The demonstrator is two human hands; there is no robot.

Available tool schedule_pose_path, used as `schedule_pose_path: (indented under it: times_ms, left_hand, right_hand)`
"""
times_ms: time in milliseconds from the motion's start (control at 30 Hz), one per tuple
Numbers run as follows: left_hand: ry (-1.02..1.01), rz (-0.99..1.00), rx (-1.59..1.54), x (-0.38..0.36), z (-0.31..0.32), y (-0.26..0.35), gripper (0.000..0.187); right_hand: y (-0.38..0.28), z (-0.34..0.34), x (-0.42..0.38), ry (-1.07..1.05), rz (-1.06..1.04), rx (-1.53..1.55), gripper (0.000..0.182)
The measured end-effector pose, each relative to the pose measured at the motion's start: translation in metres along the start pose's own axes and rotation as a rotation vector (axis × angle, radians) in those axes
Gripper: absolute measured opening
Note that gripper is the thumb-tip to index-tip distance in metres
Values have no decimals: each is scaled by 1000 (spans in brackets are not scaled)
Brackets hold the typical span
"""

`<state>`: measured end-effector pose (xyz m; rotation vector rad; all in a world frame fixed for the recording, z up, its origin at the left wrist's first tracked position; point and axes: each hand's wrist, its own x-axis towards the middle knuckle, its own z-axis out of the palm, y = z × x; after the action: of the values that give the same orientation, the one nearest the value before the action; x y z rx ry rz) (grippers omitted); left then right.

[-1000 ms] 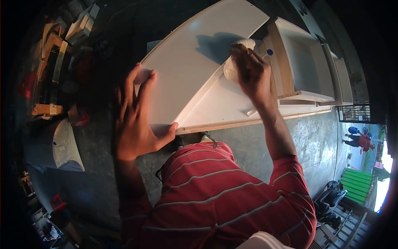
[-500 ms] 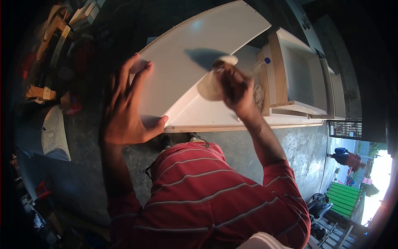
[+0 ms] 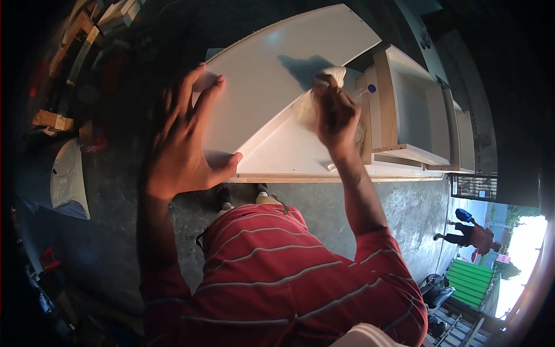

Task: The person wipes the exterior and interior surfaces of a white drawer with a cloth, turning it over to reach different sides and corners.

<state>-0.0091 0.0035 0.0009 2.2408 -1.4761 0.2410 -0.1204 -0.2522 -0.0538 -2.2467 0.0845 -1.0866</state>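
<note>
A long white panel (image 3: 289, 58) lies at a slant over a white board with a pale wooden edge (image 3: 324, 178). At its left end my left hand (image 3: 182, 139) grips it, thumb at the near corner and spread fingers over the far side. My right hand (image 3: 335, 115) is closed on a bunched whitish cloth (image 3: 333, 74) at the panel's right-hand edge. Part of the cloth hangs blurred below the fingers, and a dark shadow falls on the panel beside it.
Open white drawer boxes (image 3: 419, 104) with wooden sides stand to the right. Wooden pieces (image 3: 55, 120) and a pale curved object (image 3: 68, 179) are at the left. Far right, a person (image 3: 471, 234) is near a green ribbed container (image 3: 469, 283).
My right hand and the cloth have shifted slightly to the right along the panel's edge. My left hand keeps its hold. The distant person has changed posture, legs now apart.
</note>
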Motion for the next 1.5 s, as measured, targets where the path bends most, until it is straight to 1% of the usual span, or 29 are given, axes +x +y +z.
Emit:
schedule_pose_path:
  times_ms: [33,67,167,233,300,400,433,500,567,633,667,700,767,833,867,900,967,1033,1067,1100,1167,1200,1267,1300,1367,1433,1500]
  left_hand:
    - [6,-4,-2,-1,0,0,94]
    - [9,-2,8,-1,1,0,94]
    - [3,1,7,-1,0,-1,94]
    - [-1,-6,-3,-1,1,-1,94]
    - [18,6,-24,-2,2,0,93]
    - [11,8,-25,0,-1,1,93]
    - [8,9,-25,0,-1,1,93]
    - [20,14,-38,0,-2,0,93]
    - [16,17,-32,2,-4,-2,93]
    - [17,14,-20,2,-5,-1,92]
    - [14,4,-26,1,-5,1,92]
    - [8,-6,-34,1,-5,3,92]
    - [5,-12,-34,2,-5,3,93]
    - [-7,-10,-38,4,-6,4,93]
    - [-9,-24,-23,4,-7,6,93]
    - [-6,-40,-7,4,-7,7,93]
    - [13,-20,-39,3,-5,5,92]
    - [37,-3,-67,4,-5,4,90]
    - [40,-1,-39,4,-5,6,90]
    - [43,3,-10,4,-6,7,89]
    - [47,1,-7,4,-6,6,89]
    - [50,5,-5,5,-6,6,89]
    - [42,0,-4,5,-6,5,89]
    - [36,-6,-6,5,-6,5,90]
    - [23,-14,6,6,-7,6,90]
    - [11,-23,18,6,-8,7,91]
    - [-1,-42,26,6,-8,7,91]
  right_hand:
    - [0,6,-8,30,-64,18,18]
    - [-3,7,-10,12,-195,-42,21]
    - [19,-9,9,-22,-217,-78,20]
    - [22,-20,19,-50,43,-222,17]
    - [25,-14,14,-7,-17,-136,17]
    - [-6,9,-2,64,-254,41,13]
    - [-1,3,3,66,-252,41,13]
    - [19,-17,19,-88,-73,-70,14]
    - [26,-19,23,-71,-39,-84,15]
    - [25,-10,16,-10,-22,-71,15]
    - [24,1,8,42,-137,31,18]
    - [14,5,2,59,-170,54,21]
    - [18,-1,3,-42,-221,39,18]
    - [40,-16,16,-86,-230,-50,17]
    - [48,-24,23,-83,-75,-115,18]
    - [58,-29,32,-35,-96,-149,20]
    - [61,-32,32,-27,-4,-205,24]
    - [51,-20,21,10,-138,-61,29]
    - [47,-14,19,36,-257,-50,33]
    - [40,-12,15,32,-288,-27,35]
    - [31,-12,10,-77,-199,28,31]
    - [36,-14,14,-75,-198,30,31]
    - [51,-22,28,-106,-294,-23,25]
    - [55,-27,32,-75,-248,-110,18]
    - [60,-34,43,-35,-140,-179,17]
    - [47,-23,36,-28,-167,-173,17]
    - [29,-7,20,23,-309,12,19]
